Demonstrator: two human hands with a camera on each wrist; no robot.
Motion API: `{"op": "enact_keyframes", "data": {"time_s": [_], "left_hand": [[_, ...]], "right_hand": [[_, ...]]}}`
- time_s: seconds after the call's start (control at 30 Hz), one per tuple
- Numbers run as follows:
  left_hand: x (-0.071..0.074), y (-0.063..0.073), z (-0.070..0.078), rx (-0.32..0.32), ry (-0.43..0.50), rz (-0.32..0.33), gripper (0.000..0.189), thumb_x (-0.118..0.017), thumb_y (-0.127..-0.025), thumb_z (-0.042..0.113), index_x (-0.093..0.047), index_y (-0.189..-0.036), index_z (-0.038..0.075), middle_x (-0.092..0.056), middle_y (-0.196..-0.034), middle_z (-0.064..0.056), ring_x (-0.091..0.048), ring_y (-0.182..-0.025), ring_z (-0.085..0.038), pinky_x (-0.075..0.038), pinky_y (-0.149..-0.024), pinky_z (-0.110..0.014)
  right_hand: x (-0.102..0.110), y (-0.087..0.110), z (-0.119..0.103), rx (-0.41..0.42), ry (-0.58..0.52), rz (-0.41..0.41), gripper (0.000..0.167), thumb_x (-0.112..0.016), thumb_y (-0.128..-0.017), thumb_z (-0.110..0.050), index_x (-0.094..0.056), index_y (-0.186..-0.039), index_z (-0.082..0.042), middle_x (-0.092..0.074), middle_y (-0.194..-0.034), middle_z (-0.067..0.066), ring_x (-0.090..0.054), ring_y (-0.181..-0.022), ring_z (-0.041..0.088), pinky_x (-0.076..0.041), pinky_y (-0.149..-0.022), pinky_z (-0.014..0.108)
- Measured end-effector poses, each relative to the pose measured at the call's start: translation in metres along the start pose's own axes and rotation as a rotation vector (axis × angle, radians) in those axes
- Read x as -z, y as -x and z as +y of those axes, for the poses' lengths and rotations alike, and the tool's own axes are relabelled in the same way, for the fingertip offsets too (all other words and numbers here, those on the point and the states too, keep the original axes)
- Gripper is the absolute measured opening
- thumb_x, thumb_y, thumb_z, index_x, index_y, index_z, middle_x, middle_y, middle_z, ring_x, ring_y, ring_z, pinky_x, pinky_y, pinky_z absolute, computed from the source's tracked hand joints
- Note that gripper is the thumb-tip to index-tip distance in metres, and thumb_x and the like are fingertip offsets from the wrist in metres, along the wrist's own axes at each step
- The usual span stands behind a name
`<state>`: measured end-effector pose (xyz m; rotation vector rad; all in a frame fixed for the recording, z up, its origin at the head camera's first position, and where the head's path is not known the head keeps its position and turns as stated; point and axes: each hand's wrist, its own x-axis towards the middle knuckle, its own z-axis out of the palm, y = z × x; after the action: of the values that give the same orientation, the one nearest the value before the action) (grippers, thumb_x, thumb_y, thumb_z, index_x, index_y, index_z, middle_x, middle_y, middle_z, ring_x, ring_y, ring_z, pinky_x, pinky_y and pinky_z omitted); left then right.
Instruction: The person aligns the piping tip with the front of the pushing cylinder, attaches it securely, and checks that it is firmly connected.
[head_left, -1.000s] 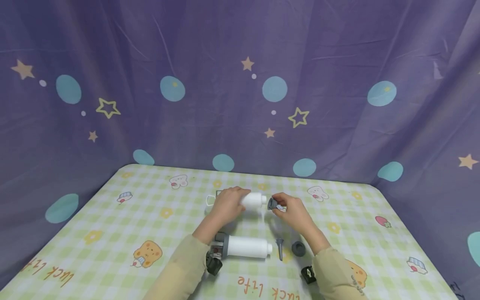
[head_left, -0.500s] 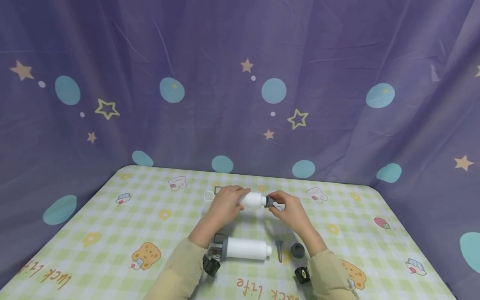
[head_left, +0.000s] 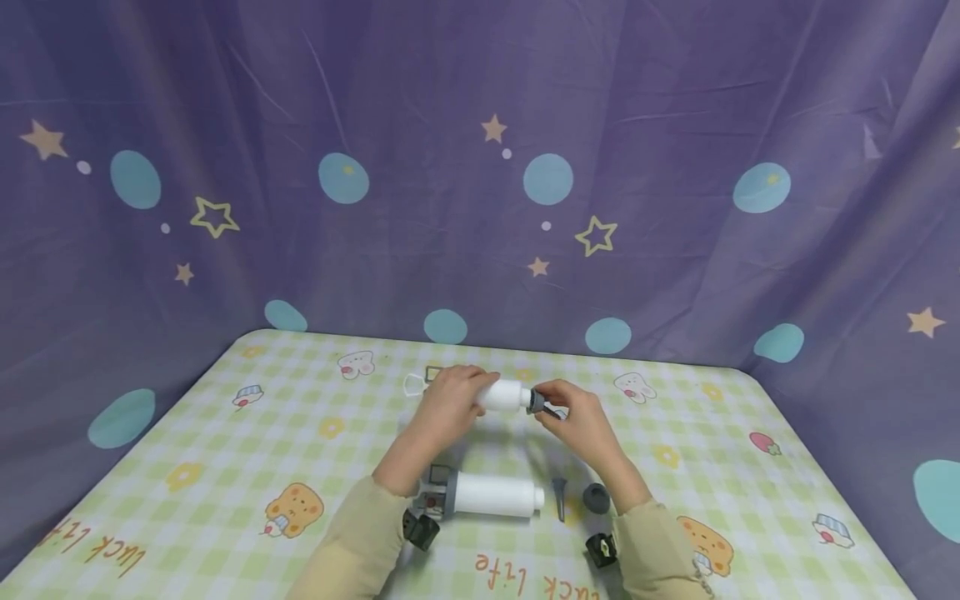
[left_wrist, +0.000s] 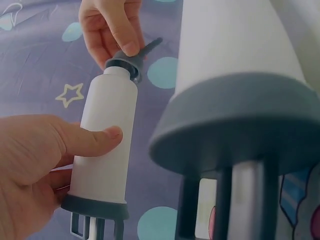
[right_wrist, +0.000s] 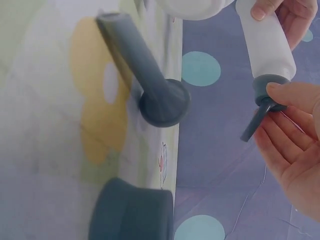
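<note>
My left hand (head_left: 452,406) grips the white barrel (head_left: 504,395) of a syringe-like dispenser, thumb along its side. A grey collar (left_wrist: 95,206) and handle bars sit at the barrel's rear end. My right hand (head_left: 583,419) pinches a grey ring cap (right_wrist: 270,90) at the barrel's narrow neck. In the left wrist view that cap looks tilted on the neck, part of its open rim showing. A thin grey nozzle (right_wrist: 254,124) sticks out of the cap at an angle. The fingers hide how far the cap sits on the neck.
Nearer the person lies a second white dispenser (head_left: 495,495) with a grey collar. To its right are a loose grey nozzle (head_left: 560,498) and another grey ring cap (head_left: 596,498). A checked cloth covers the table (head_left: 330,467); a purple curtain (head_left: 450,100) hangs behind.
My right hand has moved left, bringing the grey cap from beside the barrel onto its neck. The nozzle's angle now shows more. My left hand has shifted slightly left and up with the barrel.
</note>
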<state>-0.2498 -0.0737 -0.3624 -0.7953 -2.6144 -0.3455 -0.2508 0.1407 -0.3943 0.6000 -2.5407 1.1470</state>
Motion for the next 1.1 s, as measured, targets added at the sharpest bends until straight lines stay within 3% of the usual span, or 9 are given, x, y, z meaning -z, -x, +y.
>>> {"op": "enact_keyframes", "data": {"time_s": [0.33, 0.67, 1.1], "left_hand": [[-0.002, 0.000, 0.004, 0.001, -0.015, -0.010, 0.051, -0.077, -0.069, 0.009, -0.062, -0.117, 0.012, -0.063, -0.108, -0.007, -0.058, -0.101, -0.025, -0.042, -0.091, -0.041], [-0.008, 0.005, 0.008, 0.029, -0.026, 0.037, 0.052, -0.078, -0.068, 0.011, -0.062, -0.118, 0.012, -0.064, -0.108, -0.006, -0.058, -0.100, -0.025, -0.043, -0.089, -0.040], [-0.011, 0.007, 0.009, -0.007, -0.056, 0.119, 0.052, -0.079, -0.066, 0.008, -0.063, -0.115, 0.013, -0.064, -0.105, -0.005, -0.058, -0.098, -0.025, -0.044, -0.088, -0.040]], "right_hand": [[-0.003, -0.001, -0.003, 0.035, -0.055, 0.010, 0.034, -0.071, -0.075, -0.003, -0.063, -0.108, -0.006, -0.065, -0.106, 0.008, -0.065, -0.091, 0.021, -0.052, -0.080, 0.031], [-0.004, 0.001, 0.000, 0.033, -0.098, 0.001, 0.033, -0.071, -0.076, -0.004, -0.063, -0.108, -0.007, -0.064, -0.107, 0.007, -0.064, -0.094, 0.020, -0.052, -0.081, 0.028], [-0.004, 0.002, 0.004, 0.007, -0.126, 0.043, 0.033, -0.073, -0.074, -0.004, -0.063, -0.104, -0.012, -0.066, -0.103, 0.002, -0.065, -0.090, 0.016, -0.052, -0.081, 0.033]]}}
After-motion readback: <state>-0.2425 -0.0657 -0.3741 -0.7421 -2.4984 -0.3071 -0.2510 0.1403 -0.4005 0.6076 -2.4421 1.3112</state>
